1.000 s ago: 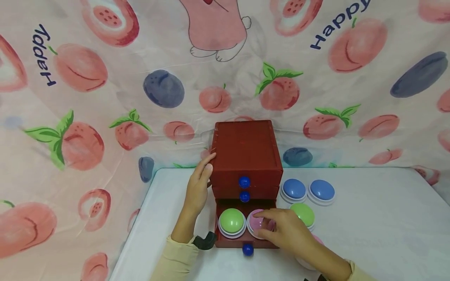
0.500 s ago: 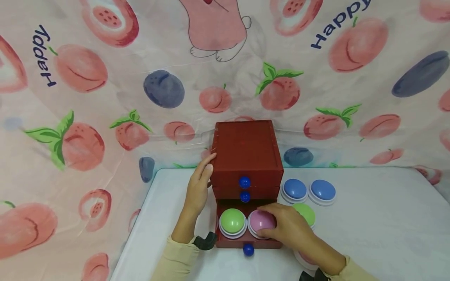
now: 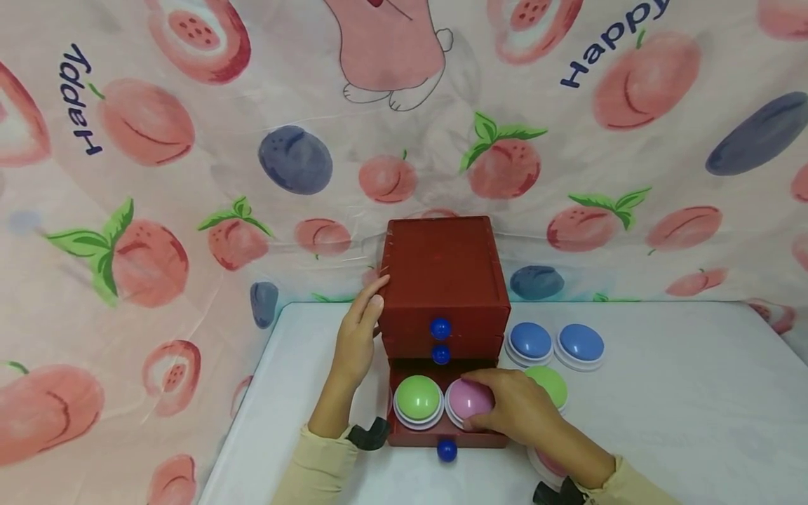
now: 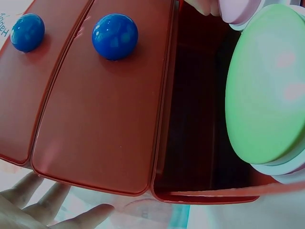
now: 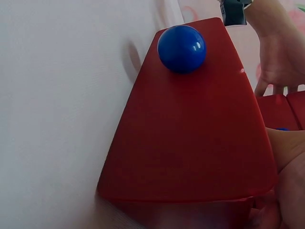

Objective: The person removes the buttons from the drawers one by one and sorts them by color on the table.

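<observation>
Just inside drawer edge (image 3: 410, 440), pink light (image 3: 470, 398).

Over the feed I read the drawer box (image 3: 442, 263) as smooth plastic with a low sheen, its drawer front (image 5: 190, 138) even and satiny up close, while the blue knobs (image 4: 115, 36) look hard and glossy, with bright reflections sitting on them. I see the green button (image 3: 418, 398) and the pink button (image 3: 468, 398) as smooth, shiny plastic domes on white plastic bases (image 3: 418, 425). The printed sheet (image 3: 404, 126) looks creased and faintly shiny, though I cannot tell cloth from plastic, the white tabletop (image 3: 669, 414) looks smooth and matt, and the tan sleeves (image 3: 318, 463) are matt, wrinkled cloth.
</observation>
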Demonstrator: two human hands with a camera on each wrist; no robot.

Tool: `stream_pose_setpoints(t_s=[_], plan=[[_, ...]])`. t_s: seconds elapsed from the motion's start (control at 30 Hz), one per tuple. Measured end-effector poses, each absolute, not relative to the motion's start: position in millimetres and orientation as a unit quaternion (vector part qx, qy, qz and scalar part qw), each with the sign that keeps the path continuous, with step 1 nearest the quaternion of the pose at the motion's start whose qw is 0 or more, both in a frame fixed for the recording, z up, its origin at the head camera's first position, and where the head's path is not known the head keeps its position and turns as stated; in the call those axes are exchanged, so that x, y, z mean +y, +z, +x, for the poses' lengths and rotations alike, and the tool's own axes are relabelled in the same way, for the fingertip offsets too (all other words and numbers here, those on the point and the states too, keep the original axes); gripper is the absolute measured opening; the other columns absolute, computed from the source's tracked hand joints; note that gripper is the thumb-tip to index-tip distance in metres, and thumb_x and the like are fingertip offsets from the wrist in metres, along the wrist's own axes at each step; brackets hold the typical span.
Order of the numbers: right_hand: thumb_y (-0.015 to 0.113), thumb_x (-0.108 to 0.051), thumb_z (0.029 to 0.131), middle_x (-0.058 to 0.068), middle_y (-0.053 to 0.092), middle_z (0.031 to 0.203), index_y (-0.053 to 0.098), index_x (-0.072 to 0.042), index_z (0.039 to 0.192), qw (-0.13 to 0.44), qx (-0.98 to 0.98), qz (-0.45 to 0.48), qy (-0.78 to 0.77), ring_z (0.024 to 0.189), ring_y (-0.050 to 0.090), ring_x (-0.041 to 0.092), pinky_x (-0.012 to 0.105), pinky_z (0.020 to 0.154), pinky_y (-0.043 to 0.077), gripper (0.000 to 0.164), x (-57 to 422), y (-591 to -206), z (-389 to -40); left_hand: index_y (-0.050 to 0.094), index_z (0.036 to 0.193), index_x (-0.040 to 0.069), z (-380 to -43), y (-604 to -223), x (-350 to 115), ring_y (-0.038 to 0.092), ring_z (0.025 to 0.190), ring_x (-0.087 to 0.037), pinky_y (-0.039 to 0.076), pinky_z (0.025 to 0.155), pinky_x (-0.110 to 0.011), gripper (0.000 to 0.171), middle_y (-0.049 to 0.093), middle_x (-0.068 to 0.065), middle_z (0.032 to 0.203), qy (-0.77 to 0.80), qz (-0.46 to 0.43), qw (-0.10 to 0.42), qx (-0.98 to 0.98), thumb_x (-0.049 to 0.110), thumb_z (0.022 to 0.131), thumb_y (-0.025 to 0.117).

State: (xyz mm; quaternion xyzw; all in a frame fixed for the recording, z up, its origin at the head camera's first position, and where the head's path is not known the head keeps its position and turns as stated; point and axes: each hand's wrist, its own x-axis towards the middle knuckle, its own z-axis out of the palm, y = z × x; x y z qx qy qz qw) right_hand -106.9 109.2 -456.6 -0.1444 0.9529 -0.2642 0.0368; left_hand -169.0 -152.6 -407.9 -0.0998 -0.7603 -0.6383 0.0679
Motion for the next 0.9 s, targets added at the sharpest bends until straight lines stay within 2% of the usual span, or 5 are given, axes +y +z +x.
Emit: stream_pose_setpoints(t_s=[0.53, 0.9], plan=[[0.099, -0.034, 0.062, -0.004, 0.073, 0.118, 0.069, -0.023, 0.131, 0.068, 0.957, -0.126, -0.251, 0.106, 0.068, 0.021, 0.050, 0.089, 0.058, 0.077, 106, -466, -109, 0.050, 0.148, 0.039, -170, -410, -151, 0.051, 0.137, -0.031, 0.047, 0.104, -0.066, 0.042, 0.045, 0.002, 0.157, -0.638, -0.102, 0.066, -0.761, 0.048, 0.108, 0.042], [0.098, -0.034, 0.063, -0.001, 0.072, 0.118, 0.069, -0.021, 0.127, 0.065, 0.960, -0.135, -0.237, 0.103, 0.068, 0.021, 0.049, 0.087, 0.059, 0.071, 106, -467, -111, 0.050, 0.149, 0.039, -169, -408, -151, 0.050, 0.138, -0.032, 0.047, 0.103, -0.066, 0.042, 0.044, 0.001, 0.158, -0.633, -0.097, 0.067, -0.765, 0.046, 0.108, 0.041]])
